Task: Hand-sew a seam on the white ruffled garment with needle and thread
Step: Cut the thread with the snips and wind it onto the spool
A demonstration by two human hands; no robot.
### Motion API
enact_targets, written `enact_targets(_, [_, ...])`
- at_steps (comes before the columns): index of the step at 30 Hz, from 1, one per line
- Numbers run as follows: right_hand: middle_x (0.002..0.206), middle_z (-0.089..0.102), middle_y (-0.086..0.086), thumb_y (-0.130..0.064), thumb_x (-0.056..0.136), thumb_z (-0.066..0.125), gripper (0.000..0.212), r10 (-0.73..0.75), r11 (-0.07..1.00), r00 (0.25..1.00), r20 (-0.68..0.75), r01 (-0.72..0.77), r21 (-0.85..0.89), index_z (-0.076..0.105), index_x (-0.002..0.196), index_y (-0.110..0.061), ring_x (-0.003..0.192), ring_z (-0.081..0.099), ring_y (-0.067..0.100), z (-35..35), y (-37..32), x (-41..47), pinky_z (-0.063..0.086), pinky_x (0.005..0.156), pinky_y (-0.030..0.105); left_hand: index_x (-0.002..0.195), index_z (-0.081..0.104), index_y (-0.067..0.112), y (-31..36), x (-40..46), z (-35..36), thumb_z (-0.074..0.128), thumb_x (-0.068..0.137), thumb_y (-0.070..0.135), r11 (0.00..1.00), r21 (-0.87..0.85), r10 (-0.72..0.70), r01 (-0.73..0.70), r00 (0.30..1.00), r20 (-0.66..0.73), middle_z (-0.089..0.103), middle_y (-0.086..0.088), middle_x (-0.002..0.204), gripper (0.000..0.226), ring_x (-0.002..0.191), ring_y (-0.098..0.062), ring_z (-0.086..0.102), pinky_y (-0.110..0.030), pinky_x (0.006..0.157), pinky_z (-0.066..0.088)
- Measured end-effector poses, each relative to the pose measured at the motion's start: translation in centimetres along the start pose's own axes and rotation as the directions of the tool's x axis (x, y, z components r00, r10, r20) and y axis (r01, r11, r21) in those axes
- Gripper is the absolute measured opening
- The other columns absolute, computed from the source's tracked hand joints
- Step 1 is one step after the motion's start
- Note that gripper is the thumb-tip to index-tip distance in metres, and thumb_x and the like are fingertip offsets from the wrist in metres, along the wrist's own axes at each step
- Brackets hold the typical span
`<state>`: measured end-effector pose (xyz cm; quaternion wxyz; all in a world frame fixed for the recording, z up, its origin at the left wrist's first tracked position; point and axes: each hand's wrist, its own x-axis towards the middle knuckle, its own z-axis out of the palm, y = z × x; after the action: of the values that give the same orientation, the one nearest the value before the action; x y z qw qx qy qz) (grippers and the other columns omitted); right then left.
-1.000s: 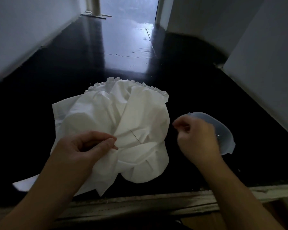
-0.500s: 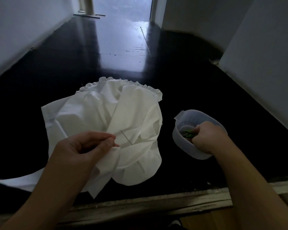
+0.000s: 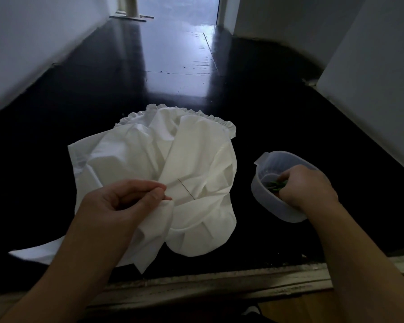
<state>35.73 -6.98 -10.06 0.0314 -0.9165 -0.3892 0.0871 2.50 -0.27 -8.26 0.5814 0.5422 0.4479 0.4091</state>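
Note:
The white ruffled garment [image 3: 191, 159] lies crumpled on the dark floor, its frilled edge at the far side. A thin needle [image 3: 186, 189] is stuck in the cloth near the middle, pointing down-right. My left hand [image 3: 124, 201] pinches a fold of the garment just left of the needle. My right hand [image 3: 307, 188] reaches into a translucent plastic container [image 3: 269, 206] to the right of the garment, fingers curled among green items [image 3: 275, 184] inside. I cannot tell whether those fingers hold anything.
The glossy black floor [image 3: 173, 73] runs away toward a bright doorway. White walls stand on the left [image 3: 33, 47] and right [image 3: 378, 89]. A worn wooden threshold [image 3: 208, 285] crosses the near edge, below the garment.
My right hand moved from beside the garment, right and down, into the plastic container. The left hand kept its pinch on the cloth; the needle stayed in place.

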Motion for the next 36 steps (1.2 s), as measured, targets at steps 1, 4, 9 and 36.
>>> enact_targets(1, [0.096,0.068,0.009,-0.019,0.096,0.069,0.020,0.001,1.000,1.000,-0.007,-0.001,0.004,0.074,0.114,-0.025,0.083,0.062,0.027,-0.1,0.0,0.0,0.060,0.080,0.049,0.090,0.083,0.018,0.1,0.0,-0.1,0.078,0.074,0.027,1.000,-0.005,-0.003,0.003,1.000,0.003,0.082,-0.006,0.086,0.019,0.085,-0.013,0.078,-0.032,0.081,0.052])
enact_targets(4, [0.092,0.068,0.008,-0.018,0.093,0.072,0.013,-0.005,1.000,0.999,-0.048,0.006,0.024,0.072,0.103,-0.024,0.084,0.062,0.027,-0.3,0.0,-0.2,0.060,0.078,0.048,0.088,0.084,0.022,0.1,0.1,-0.5,0.078,0.074,0.027,1.000,-0.003,-0.010,0.010,1.000,0.008,0.082,-0.005,0.087,0.016,0.087,-0.013,0.078,-0.031,0.081,0.052])
enact_targets(9, [0.084,0.062,0.006,-0.012,0.089,0.073,0.013,0.003,0.999,0.996,-0.089,0.002,0.052,0.067,0.092,-0.023,0.078,0.060,0.027,-0.8,-0.3,-0.8,0.060,0.074,0.048,0.087,0.084,0.024,0.2,0.1,-0.9,0.078,0.076,0.026,1.000,0.002,-0.007,0.006,1.000,0.013,0.082,-0.004,0.087,0.013,0.090,-0.016,0.079,-0.031,0.083,0.053])
enact_targets(36, [0.053,0.045,0.002,-0.023,0.080,0.085,0.021,-0.674,0.266,0.713,0.193,-0.009,0.964,0.077,0.090,-0.006,0.045,0.034,0.015,1.4,-18.3,-11.9,0.028,0.046,0.024,0.091,0.082,0.019,-0.2,-0.5,-6.9,0.073,0.077,0.022,0.995,-0.096,-0.020,0.027,0.997,0.068,0.081,-0.014,0.088,0.017,0.084,-0.026,0.079,-0.025,0.071,0.062])
